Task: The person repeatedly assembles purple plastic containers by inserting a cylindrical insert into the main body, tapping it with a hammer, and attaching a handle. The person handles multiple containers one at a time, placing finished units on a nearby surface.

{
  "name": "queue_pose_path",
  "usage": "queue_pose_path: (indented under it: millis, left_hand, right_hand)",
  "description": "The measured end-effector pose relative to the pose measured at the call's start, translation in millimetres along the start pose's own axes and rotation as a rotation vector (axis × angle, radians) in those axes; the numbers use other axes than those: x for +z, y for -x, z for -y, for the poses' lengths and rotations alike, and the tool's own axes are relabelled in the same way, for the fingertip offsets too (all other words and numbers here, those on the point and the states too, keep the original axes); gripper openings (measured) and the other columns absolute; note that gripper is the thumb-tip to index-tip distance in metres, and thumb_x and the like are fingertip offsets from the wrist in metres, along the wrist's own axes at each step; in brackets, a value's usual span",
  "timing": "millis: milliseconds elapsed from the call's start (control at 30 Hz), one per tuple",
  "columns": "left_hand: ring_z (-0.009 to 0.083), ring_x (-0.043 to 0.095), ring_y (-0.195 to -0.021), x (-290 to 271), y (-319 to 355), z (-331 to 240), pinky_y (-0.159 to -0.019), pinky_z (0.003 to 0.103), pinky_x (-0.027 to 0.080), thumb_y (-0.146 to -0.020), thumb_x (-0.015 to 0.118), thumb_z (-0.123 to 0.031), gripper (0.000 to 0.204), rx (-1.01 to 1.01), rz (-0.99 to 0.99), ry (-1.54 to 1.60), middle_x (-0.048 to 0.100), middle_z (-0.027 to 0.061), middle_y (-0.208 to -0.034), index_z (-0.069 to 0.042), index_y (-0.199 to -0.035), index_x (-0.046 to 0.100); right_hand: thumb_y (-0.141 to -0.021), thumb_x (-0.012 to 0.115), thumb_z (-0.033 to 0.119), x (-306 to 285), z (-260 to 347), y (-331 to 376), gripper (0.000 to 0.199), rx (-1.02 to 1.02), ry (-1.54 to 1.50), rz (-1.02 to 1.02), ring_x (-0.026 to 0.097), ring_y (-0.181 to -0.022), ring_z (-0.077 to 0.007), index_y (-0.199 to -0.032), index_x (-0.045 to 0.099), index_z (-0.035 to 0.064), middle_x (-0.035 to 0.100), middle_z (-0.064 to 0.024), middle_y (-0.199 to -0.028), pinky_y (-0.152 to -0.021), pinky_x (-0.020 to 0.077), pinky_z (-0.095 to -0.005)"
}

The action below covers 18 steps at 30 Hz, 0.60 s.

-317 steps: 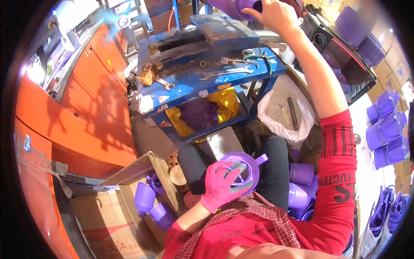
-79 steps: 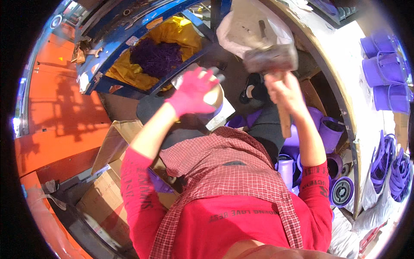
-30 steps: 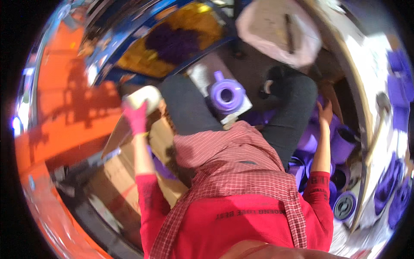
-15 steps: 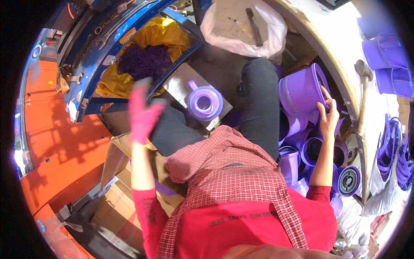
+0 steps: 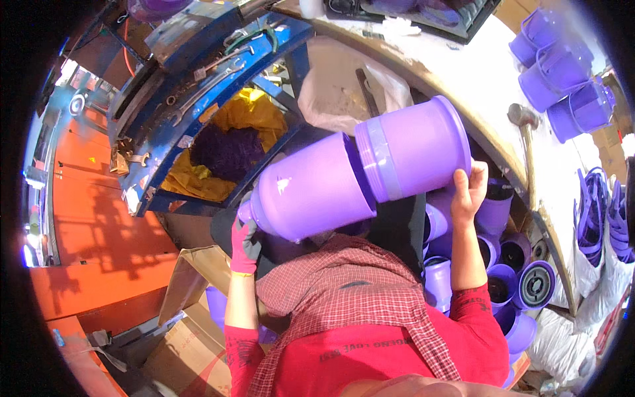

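Observation:
My left hand (image 5: 245, 242), in a pink and grey glove, grips the narrow end of a purple plastic container (image 5: 311, 188) that widens to an open rim. Bare, my right hand (image 5: 470, 190) holds the flanged rim of a purple plastic cylinder (image 5: 423, 149) with a paler band and a ridged end. Both pieces are raised over my lap and tilted, end to end. The cylinder's ridged end faces the container's wide mouth; their edges overlap in view, but whether they touch I cannot tell.
Several purple containers (image 5: 493, 271) are heaped at my right. A hammer (image 5: 526, 142) lies on the white bench, with purple buckets (image 5: 555, 76) beyond. Wrenches (image 5: 205, 92) lie on the blue metal frame, above a yellow bag (image 5: 254, 109) of purple scraps. An opened cardboard box (image 5: 192, 344) stands at my left.
My right hand has brought the cylinder inward and turned it toward the left. My left hand, empty and blurred before, now grips the other container, raised over my lap.

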State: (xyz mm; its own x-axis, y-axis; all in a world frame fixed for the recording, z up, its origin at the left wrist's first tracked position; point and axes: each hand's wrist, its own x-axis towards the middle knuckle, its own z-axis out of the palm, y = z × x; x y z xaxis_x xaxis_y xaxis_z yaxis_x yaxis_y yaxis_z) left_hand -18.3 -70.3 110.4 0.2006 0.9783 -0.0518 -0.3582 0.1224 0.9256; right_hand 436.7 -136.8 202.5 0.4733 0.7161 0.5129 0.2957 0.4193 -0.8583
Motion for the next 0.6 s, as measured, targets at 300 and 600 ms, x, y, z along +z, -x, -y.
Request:
queue_pose_path:
  millis: [300,600]
  left_hand:
    - [0.0184,0.056,-0.118,7,-1,19,-0.101,0.032,0.043,-0.099,0.058,-0.018,0.043,0.049,0.077,-0.126,0.059,0.0069,-0.131,-0.002,-0.138,0.051]
    - [0.0161,0.059,-0.116,-5,-5,37,-0.102,0.034,0.046,-0.103,0.051,-0.032,0.04,-0.173,-0.019,-0.086,0.063,0.0031,-0.127,-0.007,-0.134,0.056]
  right_hand:
    - [-0.092,0.073,0.024,-1,33,5,0.03,-0.158,-0.179,0.012,0.047,-0.077,-0.0092,-0.095,0.047,0.0088,0.053,-0.0002,-0.083,-0.072,0.0405,-0.0249]
    - [-0.094,0.069,0.019,-15,41,18,0.029,-0.315,-0.204,0.135,0.053,-0.084,-0.0163,-0.099,0.043,0.0068,0.06,-0.0143,-0.096,-0.078,0.0448,-0.0302]
